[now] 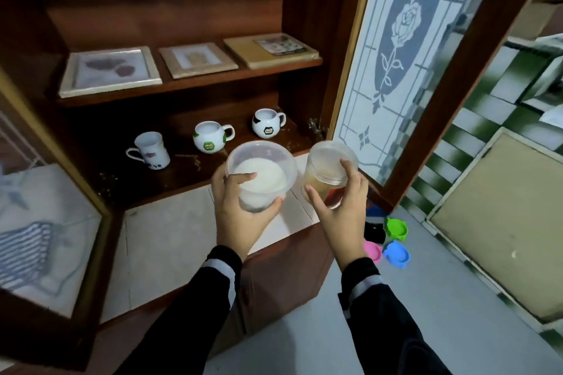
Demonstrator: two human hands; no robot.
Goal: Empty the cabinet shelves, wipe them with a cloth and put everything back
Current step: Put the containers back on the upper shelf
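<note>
Two shelves show inside the dark wooden cabinet (304,9). The upper shelf (189,91) carries three flat things laid side by side: a pale picture frame (109,70), a smaller frame (198,59) and a tan book (271,50). The lower shelf (170,173) holds three white mugs, well apart from one another: a tall mug (149,151) on the left, a round mug with green patches (211,137) in the middle and a round mug with black patches (268,123) at the back right. Small bits of debris lie scattered on the wood around them. The right door (396,55) stands open, its glass etched with a rose. Below it, on the pale floor (396,298), lie four coloured lids (395,228) close together, near a framed board (502,222).

Both hands are in front of the lower shelf, over a white ledge (170,240). The left hand (240,210) grips a clear plastic tub (262,170) with its fingers curled round the side and its thumb over the rim. The tub is wide, lidded and part full of something white. The right hand (341,207) wraps round a clear jar (330,167) tilted toward the tub, with brownish contents low inside. Tub and jar sit just beside each other; I cannot tell if they touch.
</note>
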